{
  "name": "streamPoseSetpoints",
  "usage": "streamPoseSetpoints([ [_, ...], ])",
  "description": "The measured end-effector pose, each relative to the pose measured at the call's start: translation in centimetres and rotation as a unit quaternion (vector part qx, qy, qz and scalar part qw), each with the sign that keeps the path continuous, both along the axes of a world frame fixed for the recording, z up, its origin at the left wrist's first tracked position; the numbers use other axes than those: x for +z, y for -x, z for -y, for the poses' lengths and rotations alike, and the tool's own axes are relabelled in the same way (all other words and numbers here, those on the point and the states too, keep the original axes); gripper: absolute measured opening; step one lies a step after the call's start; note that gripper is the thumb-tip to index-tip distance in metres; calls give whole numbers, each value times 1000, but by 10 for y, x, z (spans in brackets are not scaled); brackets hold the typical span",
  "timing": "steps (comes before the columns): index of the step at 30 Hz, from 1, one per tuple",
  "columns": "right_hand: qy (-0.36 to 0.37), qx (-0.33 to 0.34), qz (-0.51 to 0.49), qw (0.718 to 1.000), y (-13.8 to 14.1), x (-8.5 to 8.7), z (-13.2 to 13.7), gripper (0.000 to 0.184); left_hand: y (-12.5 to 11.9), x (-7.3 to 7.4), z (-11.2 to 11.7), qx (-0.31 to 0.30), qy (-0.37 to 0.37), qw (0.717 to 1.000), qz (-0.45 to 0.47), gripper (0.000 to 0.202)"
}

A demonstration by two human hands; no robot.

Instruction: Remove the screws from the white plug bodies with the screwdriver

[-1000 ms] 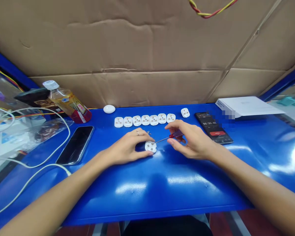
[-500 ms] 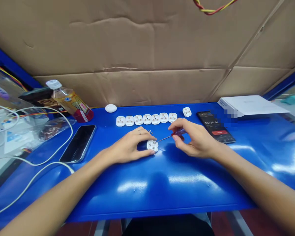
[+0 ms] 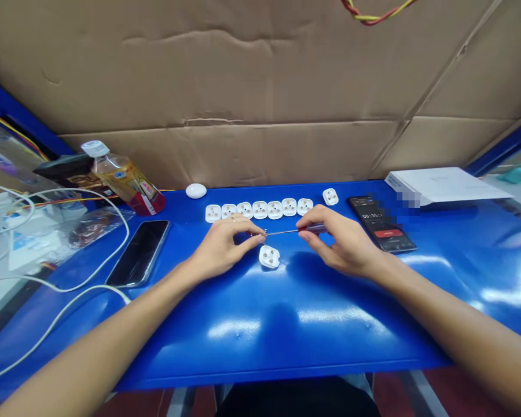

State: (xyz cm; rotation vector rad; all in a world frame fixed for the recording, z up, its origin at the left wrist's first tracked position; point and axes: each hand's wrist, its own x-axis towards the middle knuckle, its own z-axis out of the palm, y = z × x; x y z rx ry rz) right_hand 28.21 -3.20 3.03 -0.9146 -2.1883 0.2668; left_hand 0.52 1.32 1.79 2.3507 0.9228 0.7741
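Note:
My right hand [image 3: 336, 237] is closed around the handle of a screwdriver [image 3: 282, 233], its thin metal shaft pointing left. At the tip of the shaft, my left hand [image 3: 226, 243] pinches what looks like a small screw [image 3: 265, 231], largely covered by the thumb and forefinger. Just below these fingertips, a white rounded plastic plug part [image 3: 270, 256] with metal pieces inside lies loose on the blue table. Behind the hands is a row of several similar white plug parts [image 3: 275, 209], the left ones partly hidden by my left hand.
One more white part [image 3: 330, 197] sits right of the row, a white oval case [image 3: 195, 190] left. A dark phone [image 3: 139, 253], white cables [image 3: 91, 281] and a drink bottle [image 3: 128, 179] are at left. A phone with a timer [image 3: 382, 223] and a white box [image 3: 451, 185] stand right.
My left hand has let go of the white plug part and moved up to the small metal pieces behind it. The screwdriver tip has left the part and swung up to the left fingertips.

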Motion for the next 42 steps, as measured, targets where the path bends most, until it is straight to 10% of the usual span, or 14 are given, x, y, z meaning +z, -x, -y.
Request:
streamPoseSetpoints([
  [9,-29,-14,1,999,1,4,0,10,-2,-13,-10,25,-48,998,-21,24],
  [16,-62,-21,28,997,0,8,8,4,8,4,-9,69,-61,996,-17,26],
  [27,-75,20,51,996,0,4,6,10,2,12,9,-85,-34,994,-57,45],
  [42,-110,-17,91,990,4,7,10,18,-1,5,9,-85,-32,993,-71,36],
])
